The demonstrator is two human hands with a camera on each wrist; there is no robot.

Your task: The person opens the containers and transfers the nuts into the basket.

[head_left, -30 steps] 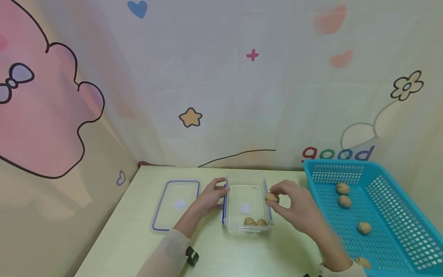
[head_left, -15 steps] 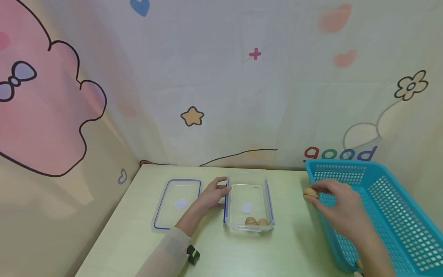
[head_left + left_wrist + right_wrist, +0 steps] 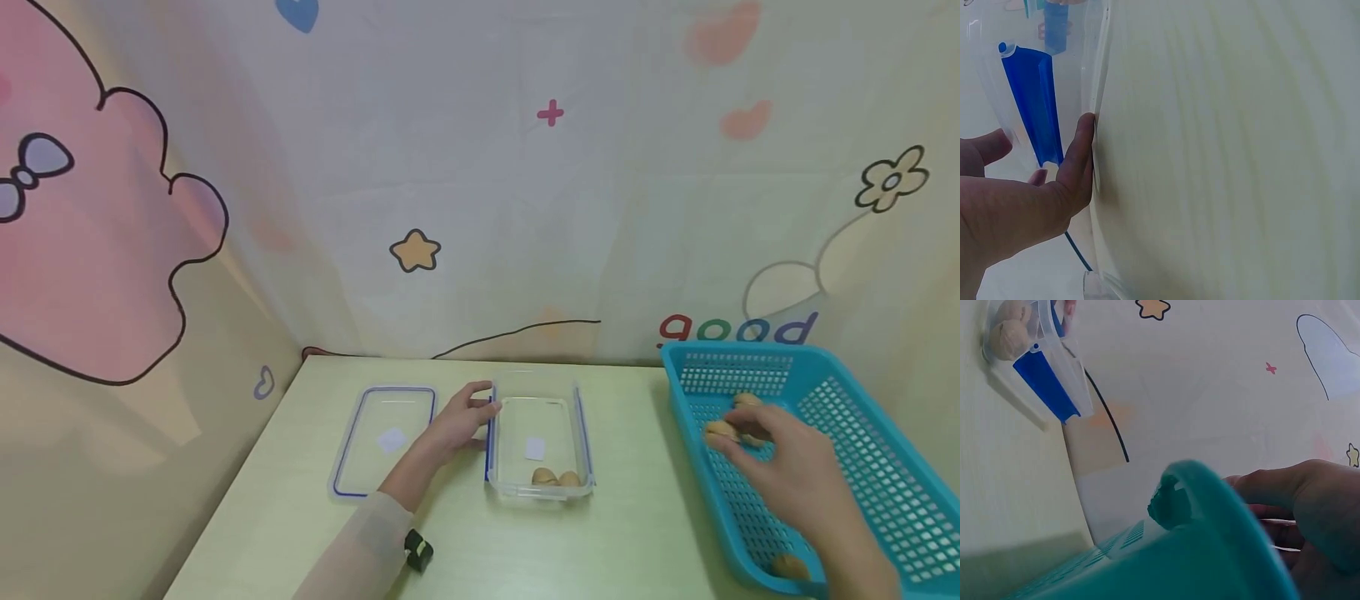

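Observation:
In the head view a clear plastic box [image 3: 534, 433] with blue side clips stands mid-table. Two walnuts [image 3: 555, 477] lie inside it at the near end. My left hand [image 3: 459, 418] rests against the box's left side, and its fingers [image 3: 1079, 150] touch the outer wall by the blue clip [image 3: 1035, 103]. Over the turquoise basket [image 3: 720, 533], my right hand [image 3: 795, 467] pinches a walnut [image 3: 721, 431] between thumb and fingers. Behind that hand other walnuts [image 3: 747, 400] are partly covered. In the right wrist view the basket's rim [image 3: 1210, 500] hides the fingertips and the walnut.
A clear lid with a blue seal [image 3: 384, 442] lies flat left of the box. One more walnut [image 3: 790, 567] sits at the basket's near end. The basket's raised rim borders the right side of the table [image 3: 630, 533]. A patterned curtain [image 3: 495, 208] hangs behind.
My right hand has moved right from beside the box to over the basket, with a walnut still pinched. My left hand and the box have stayed in place.

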